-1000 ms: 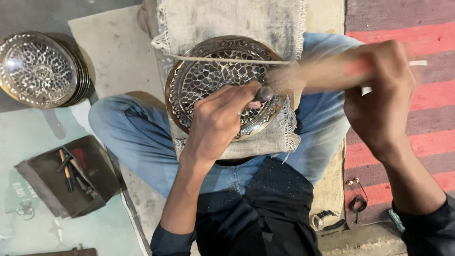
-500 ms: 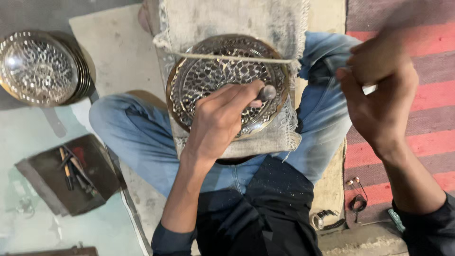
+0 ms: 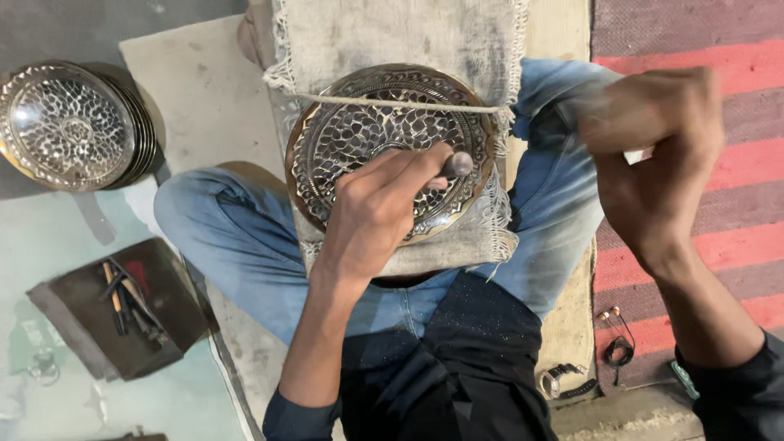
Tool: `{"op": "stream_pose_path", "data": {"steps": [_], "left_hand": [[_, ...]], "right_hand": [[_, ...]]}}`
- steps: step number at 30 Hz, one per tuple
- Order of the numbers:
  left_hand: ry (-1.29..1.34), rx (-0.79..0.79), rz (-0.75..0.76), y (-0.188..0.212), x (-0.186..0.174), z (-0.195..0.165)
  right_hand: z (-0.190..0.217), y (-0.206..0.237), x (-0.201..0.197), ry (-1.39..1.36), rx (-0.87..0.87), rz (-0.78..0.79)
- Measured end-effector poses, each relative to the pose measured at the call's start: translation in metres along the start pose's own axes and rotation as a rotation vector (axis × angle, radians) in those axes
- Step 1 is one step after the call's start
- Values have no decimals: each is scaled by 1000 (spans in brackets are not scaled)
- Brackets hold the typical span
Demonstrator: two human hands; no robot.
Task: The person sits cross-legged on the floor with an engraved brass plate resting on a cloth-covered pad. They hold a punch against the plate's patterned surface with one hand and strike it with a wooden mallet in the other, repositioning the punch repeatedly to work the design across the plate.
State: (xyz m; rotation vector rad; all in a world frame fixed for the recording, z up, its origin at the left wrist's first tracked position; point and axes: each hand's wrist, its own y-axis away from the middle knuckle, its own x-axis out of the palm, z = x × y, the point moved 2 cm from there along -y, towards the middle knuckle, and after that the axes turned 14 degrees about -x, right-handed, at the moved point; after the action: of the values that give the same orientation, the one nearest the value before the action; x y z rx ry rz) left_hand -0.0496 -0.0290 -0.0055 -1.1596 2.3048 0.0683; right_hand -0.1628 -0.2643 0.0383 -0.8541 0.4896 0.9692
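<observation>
Stacked plates point(image 3: 69, 126) and tool tray point(image 3: 122, 306) lie well left of hands

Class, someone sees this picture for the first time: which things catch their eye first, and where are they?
The ornate round metal plate on burlap over the person's lap stands out, with the left hand pressing a punch tool onto it. The right hand is raised, blurred, at right. A stack of similar plates sits top left.

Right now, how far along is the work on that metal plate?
The plate on the lap cloth already shows pattern across its visible face, and a finished-looking stack sits aside. In hand: the left hand holds a punch on it, the right hand raised, blurred. What remains cannot be told.
</observation>
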Motion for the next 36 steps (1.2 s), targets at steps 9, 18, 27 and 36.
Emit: {"op": "stream_pose_path", "data": {"steps": [9,18,27,36], "left_hand": [[-19,-49,15,-1,-4,-3],[516,-460,-405,20,16,-24],[390,-563,-550,29,31,-26],[488,-489,-602,34,43,-28]], "right_hand": [[3,7,3,338,-220,147],[-42,9,-34,-226,195,72],[-85,-13,-49,-67,1,304],[-65,-30,-47,33,-143,360]]}}
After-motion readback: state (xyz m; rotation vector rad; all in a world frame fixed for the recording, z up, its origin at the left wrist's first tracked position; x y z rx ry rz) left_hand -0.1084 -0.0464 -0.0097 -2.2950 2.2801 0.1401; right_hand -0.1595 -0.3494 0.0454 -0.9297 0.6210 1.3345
